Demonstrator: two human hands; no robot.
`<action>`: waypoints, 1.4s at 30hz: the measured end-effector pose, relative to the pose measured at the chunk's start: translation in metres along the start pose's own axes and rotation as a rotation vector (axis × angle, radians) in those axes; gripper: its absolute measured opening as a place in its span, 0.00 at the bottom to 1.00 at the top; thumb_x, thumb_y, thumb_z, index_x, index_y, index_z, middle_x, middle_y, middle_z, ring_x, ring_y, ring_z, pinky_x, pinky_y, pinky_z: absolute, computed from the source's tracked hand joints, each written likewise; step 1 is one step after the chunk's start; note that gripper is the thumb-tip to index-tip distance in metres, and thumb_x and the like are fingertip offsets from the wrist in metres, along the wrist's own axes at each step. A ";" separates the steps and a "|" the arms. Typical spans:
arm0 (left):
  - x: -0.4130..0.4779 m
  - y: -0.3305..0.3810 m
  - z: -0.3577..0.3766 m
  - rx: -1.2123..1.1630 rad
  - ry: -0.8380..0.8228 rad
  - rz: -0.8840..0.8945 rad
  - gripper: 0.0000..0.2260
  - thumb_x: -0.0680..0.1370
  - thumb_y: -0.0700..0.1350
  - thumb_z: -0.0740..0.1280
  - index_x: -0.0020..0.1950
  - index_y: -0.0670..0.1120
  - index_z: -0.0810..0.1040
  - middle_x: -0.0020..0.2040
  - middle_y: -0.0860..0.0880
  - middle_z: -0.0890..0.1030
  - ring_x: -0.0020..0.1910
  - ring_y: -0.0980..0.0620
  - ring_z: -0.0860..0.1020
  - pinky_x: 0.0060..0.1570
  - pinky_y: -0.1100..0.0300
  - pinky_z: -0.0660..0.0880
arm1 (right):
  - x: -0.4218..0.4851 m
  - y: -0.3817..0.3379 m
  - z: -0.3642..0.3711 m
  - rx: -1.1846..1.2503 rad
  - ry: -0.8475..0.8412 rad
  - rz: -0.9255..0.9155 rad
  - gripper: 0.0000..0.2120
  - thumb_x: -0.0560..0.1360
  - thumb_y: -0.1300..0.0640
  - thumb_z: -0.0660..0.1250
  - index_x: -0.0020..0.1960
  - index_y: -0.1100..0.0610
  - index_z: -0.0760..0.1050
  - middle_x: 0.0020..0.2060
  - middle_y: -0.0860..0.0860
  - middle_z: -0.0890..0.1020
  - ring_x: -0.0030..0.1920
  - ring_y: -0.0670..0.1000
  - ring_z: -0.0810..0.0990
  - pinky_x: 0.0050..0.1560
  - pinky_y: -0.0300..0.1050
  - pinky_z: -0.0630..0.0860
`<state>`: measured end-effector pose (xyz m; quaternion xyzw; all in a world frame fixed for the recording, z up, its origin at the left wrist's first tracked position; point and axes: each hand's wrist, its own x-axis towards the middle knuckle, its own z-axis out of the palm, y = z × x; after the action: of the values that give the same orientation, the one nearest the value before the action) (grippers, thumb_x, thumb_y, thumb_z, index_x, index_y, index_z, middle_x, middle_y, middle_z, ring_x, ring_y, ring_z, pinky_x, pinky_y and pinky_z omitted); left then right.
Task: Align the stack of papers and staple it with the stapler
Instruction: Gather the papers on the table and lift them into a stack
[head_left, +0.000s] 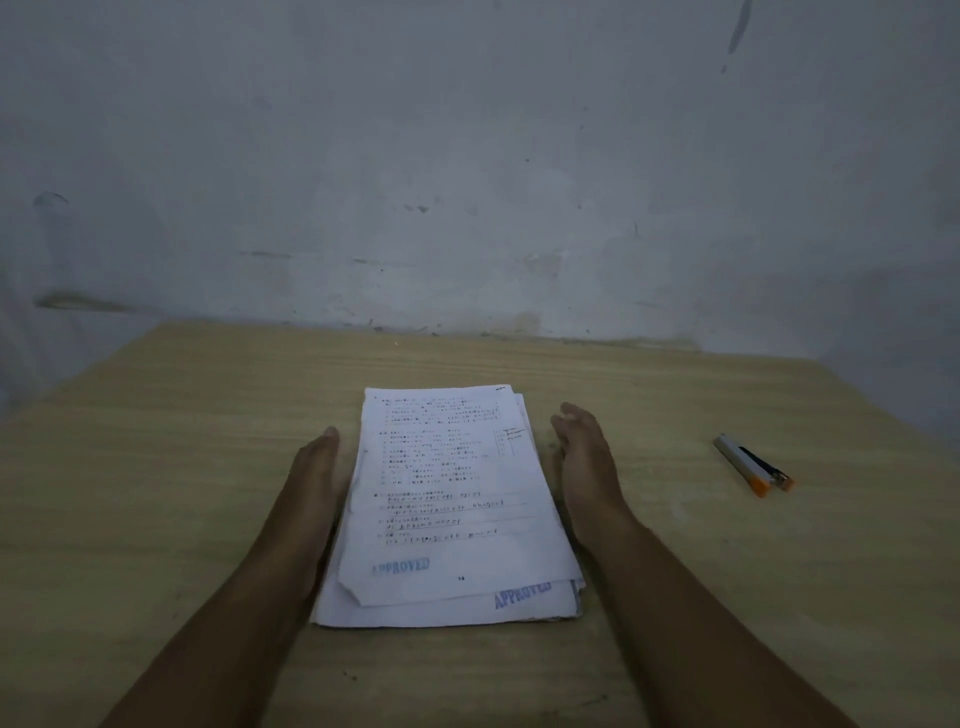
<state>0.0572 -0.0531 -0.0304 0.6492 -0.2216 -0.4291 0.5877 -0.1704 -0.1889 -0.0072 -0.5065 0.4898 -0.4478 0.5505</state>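
Observation:
A loose stack of white printed papers (447, 504) lies flat in the middle of the wooden table (156, 467), its sheets fanned out of line at the near end, with blue "APPROVED" stamps showing. My left hand (311, 473) rests edge-on along the stack's left side, fingers straight, touching or almost touching the paper. My right hand (587, 452) stands edge-on a little off the right side, fingers slightly curled, holding nothing. A small grey stapler (753, 465) with orange ends lies on the table far to the right, away from both hands.
The table's far edge meets a scuffed pale wall (467, 182). The table's left corner falls away at the upper left, and its right edge runs down past the stapler.

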 end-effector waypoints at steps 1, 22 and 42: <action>-0.009 0.003 0.004 -0.008 -0.028 -0.013 0.34 0.64 0.77 0.61 0.65 0.62 0.74 0.63 0.54 0.80 0.61 0.48 0.79 0.65 0.42 0.70 | -0.003 0.002 -0.002 0.024 -0.011 0.000 0.17 0.82 0.51 0.55 0.69 0.50 0.70 0.61 0.47 0.73 0.53 0.44 0.74 0.46 0.37 0.69; -0.041 0.031 0.012 -0.239 0.040 0.008 0.31 0.80 0.65 0.51 0.71 0.43 0.69 0.74 0.44 0.67 0.71 0.48 0.68 0.60 0.54 0.68 | -0.052 -0.013 -0.003 -0.357 0.014 0.004 0.21 0.78 0.48 0.57 0.67 0.56 0.71 0.63 0.49 0.77 0.60 0.52 0.76 0.56 0.47 0.72; -0.021 0.068 0.005 0.120 -0.043 -0.330 0.28 0.79 0.61 0.59 0.59 0.35 0.69 0.47 0.39 0.76 0.42 0.44 0.76 0.44 0.48 0.77 | -0.045 -0.057 -0.007 -0.345 -0.217 0.319 0.12 0.79 0.54 0.61 0.55 0.62 0.73 0.44 0.56 0.81 0.40 0.55 0.81 0.39 0.43 0.75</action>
<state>0.0568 -0.0538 0.0407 0.7014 -0.1498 -0.5193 0.4646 -0.1828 -0.1502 0.0533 -0.5544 0.5705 -0.2082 0.5691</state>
